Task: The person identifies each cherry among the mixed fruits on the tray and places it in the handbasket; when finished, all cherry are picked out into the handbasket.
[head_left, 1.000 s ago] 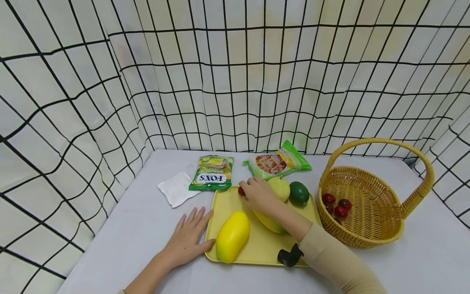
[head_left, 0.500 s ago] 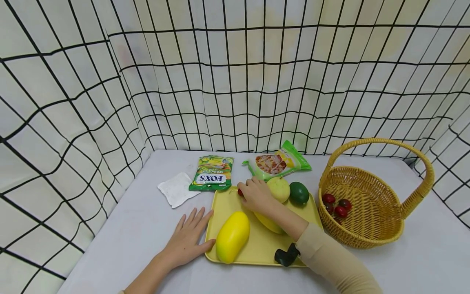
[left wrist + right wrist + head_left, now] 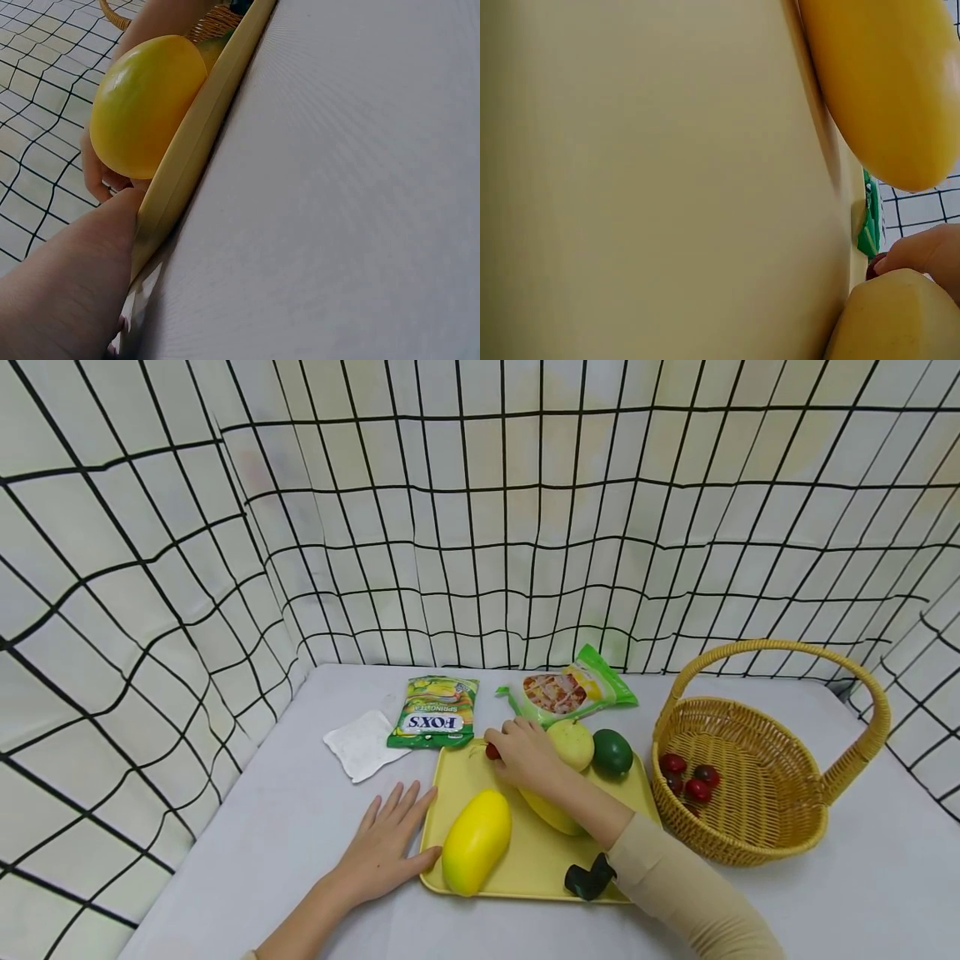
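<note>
In the head view my right hand [image 3: 528,756] reaches over the yellow tray [image 3: 536,864] and pinches a dark red cherry [image 3: 492,751] at its far left corner. A fingertip and a sliver of the cherry [image 3: 874,265] show in the right wrist view. My left hand [image 3: 386,843] lies spread on the white table, its thumb against the tray's left rim. A yellow mango [image 3: 476,843] sits beside that thumb. Partly hidden under my right forearm is a long yellow fruit [image 3: 551,814]. Behind it are a yellow-green pear [image 3: 570,743] and a dark green avocado [image 3: 612,752].
A wicker basket [image 3: 750,852] with a tall handle stands right of the tray, holding several red cherries [image 3: 697,791]. Behind the tray lie a green FOX'S bag [image 3: 433,712], a second green packet [image 3: 558,693] and a white packet [image 3: 365,746]. Black-and-white netting surrounds the table.
My right hand and forearm have shifted slightly left, with the cherry still at the fingertips. My left hand stays in place.
</note>
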Available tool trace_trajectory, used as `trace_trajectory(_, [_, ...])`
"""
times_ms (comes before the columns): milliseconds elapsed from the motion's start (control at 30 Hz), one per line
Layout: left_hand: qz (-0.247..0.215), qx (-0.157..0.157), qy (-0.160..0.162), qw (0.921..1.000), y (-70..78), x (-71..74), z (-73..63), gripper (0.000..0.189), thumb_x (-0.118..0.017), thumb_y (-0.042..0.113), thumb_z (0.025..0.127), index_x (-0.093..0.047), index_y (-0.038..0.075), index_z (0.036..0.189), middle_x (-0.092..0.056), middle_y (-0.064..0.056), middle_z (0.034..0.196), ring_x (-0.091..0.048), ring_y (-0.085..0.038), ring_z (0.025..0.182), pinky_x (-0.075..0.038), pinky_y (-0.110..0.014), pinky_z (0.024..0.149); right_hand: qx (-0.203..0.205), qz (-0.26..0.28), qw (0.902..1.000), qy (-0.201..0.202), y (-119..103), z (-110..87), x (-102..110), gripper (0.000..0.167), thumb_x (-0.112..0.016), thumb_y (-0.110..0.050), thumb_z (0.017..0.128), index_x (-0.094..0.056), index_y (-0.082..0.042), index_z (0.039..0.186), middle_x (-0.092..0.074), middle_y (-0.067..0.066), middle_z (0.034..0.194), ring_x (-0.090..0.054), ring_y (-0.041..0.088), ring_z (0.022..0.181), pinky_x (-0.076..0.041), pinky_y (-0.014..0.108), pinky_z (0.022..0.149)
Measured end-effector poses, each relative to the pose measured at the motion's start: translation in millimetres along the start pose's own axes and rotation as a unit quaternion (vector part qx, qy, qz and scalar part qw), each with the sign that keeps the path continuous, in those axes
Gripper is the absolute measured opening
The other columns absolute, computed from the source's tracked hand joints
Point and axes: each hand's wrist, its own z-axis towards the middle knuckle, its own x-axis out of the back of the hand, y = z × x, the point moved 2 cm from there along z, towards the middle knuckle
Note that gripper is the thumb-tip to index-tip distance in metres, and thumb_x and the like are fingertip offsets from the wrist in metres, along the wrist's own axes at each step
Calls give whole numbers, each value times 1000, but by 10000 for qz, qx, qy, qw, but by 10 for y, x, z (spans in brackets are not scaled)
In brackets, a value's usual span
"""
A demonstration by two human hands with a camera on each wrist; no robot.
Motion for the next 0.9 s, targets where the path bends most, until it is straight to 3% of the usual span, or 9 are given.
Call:
trace_trajectory(200, [-15,1,13,10000,2,1,0,79,-49,61,83,-26,19,146,-19,-10,150,-9,-31,138,-2,-54,108,204,79,9989,404,1,-19,72,28,-69,-18,79,-62,-16,106,-57,4,87,-49,22,82,-42,35,71])
trace_trajectory(900, [15,-42,-10,10000,-6,2,13,79,-49,60,83,-26,18,146,-20,-11,150,-10,-32,138,-2,-55,107,696,18,9914,1111,-101,-245,385,31,-73,-17,74,-63,-16,103,-58,3,86,-50,20,83,-43,33,72])
